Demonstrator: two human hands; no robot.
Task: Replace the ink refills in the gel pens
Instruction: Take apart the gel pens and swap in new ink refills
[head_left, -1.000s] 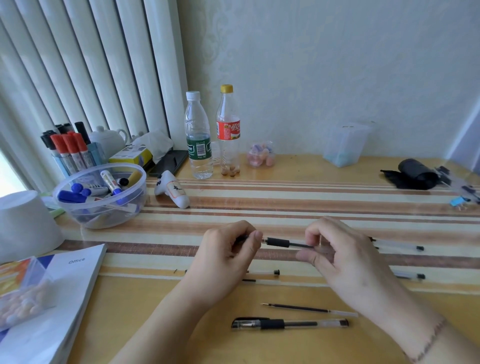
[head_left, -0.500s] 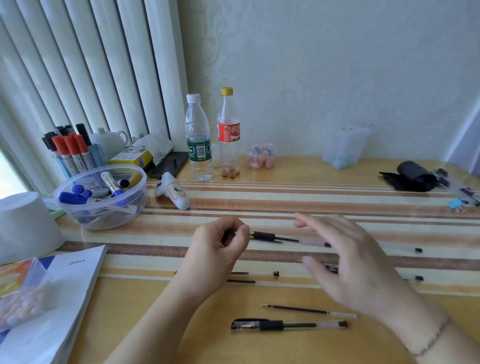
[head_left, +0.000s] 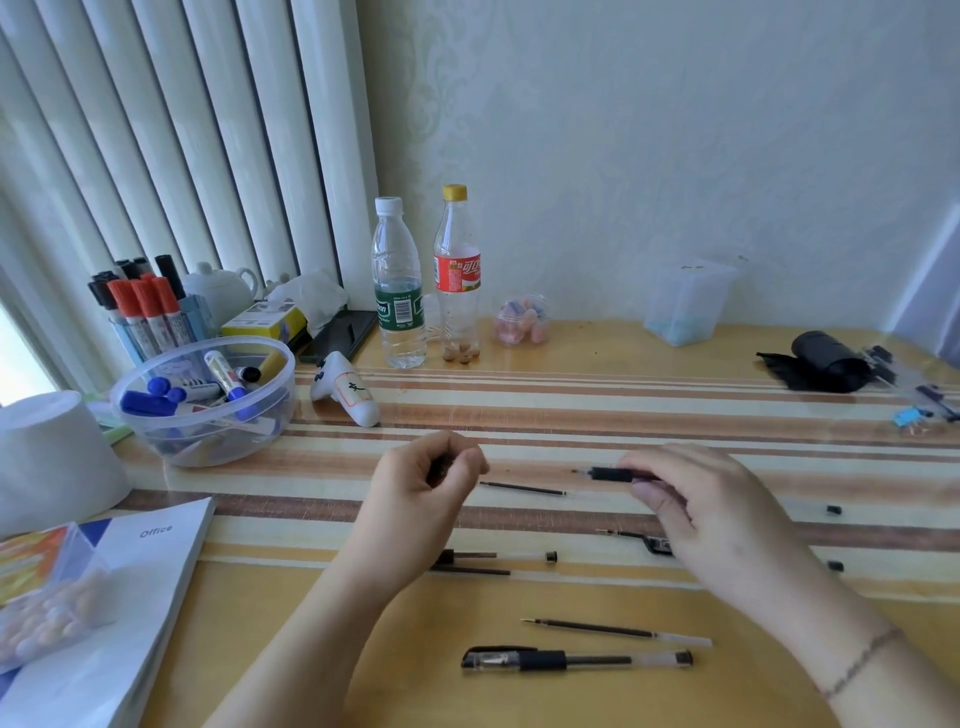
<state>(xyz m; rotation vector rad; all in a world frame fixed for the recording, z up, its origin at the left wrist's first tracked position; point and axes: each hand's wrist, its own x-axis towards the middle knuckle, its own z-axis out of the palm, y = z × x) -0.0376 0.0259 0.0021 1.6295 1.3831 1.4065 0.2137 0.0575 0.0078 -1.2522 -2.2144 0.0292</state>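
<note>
Pen barrel (head_left: 618, 474), with its black grip and tip pointing to nine o'clock, sits pinched in the fingers of the right hand (head_left: 696, 514) above the striped table (head_left: 623, 405), just right of centre. At nine o'clock from it the left hand (head_left: 415, 499) is curled round a small dark piece, too hidden to name, and the two hands are well apart. Between them a thin black refill (head_left: 522, 488) lies along the table. At six o'clock from the hands, near the front edge, rest a loose refill (head_left: 613, 631) with a pale tail and, just beside it, a capped gel pen (head_left: 576, 661). More pen parts (head_left: 478, 564) lie at six o'clock from the left hand, partly under the wrist. Out at ten o'clock stands a clear bowl of markers (head_left: 208, 400), with a cup of red and black markers (head_left: 145, 312) behind it. At twelve o'clock two plastic bottles (head_left: 397, 291) stand against the wall. A booklet marked Office (head_left: 130, 571) lies at eight o'clock, and a black roll (head_left: 826, 364) at two o'clock.
</note>
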